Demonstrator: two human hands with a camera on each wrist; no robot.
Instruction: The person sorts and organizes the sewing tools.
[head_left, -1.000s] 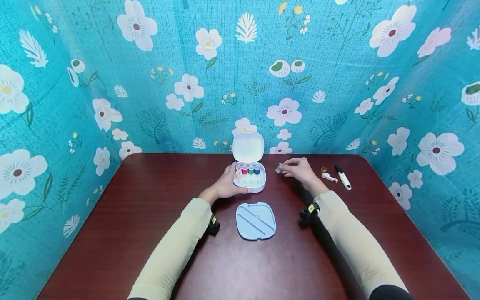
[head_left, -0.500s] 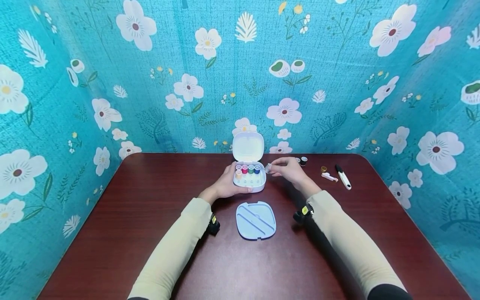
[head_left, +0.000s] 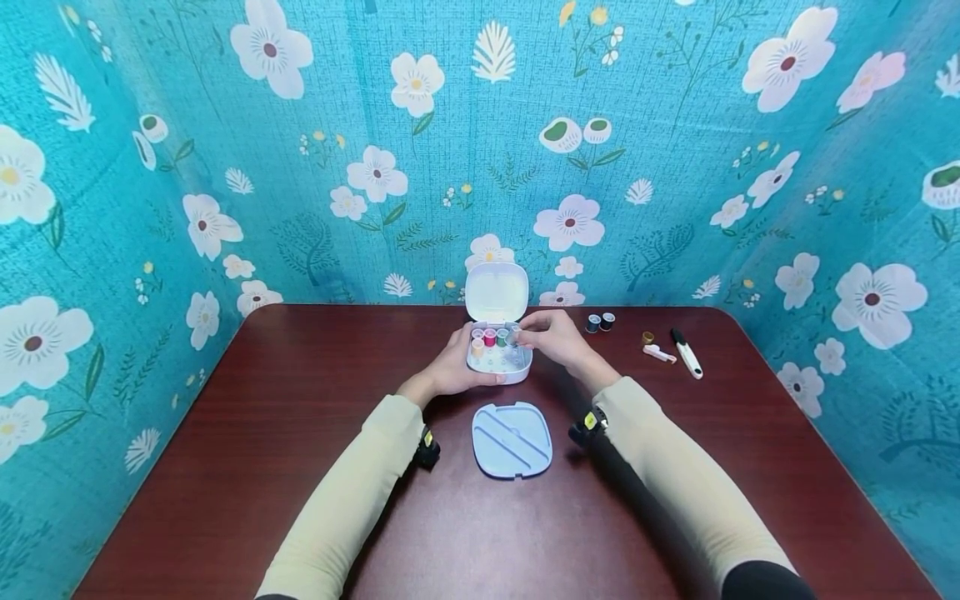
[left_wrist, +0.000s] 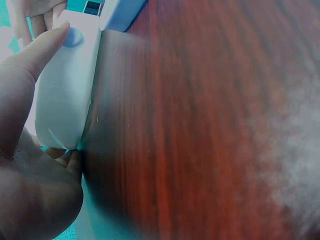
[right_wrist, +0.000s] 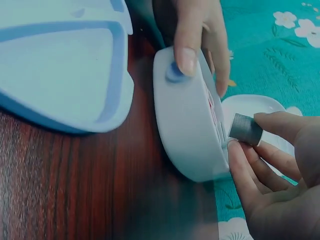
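Observation:
A white sewing box [head_left: 519, 377] stands at the back of the table with its lid [head_left: 497, 292] raised. Around its left side my left hand [head_left: 448, 368] grips it, thumb on the front wall near a round blue button [right_wrist: 175, 73]. Between thumb and fingers my right hand [head_left: 561, 340] pinches a grey thread spool [right_wrist: 246, 129] over the box's right side. Inside, a red spool [head_left: 490, 337], a green spool [head_left: 502, 337] and a pale one [head_left: 477, 335] stand along the back; a peach spool [head_left: 477, 351] sits in front. The back right spot is partly covered by my fingers.
A light blue tray [head_left: 512, 440] with diagonal ridges lies in front of the box. To the right are two dark spools [head_left: 601, 322], a brass-coloured ring [head_left: 647, 337], a small white-pink item [head_left: 659, 354] and a black-and-white tool [head_left: 686, 354]. A floral curtain [head_left: 360, 233] hangs behind.
My right hand has moved left with the grey spool, from beside the box to over its right side. The two dark spools have come into view. My left hand keeps its grip.

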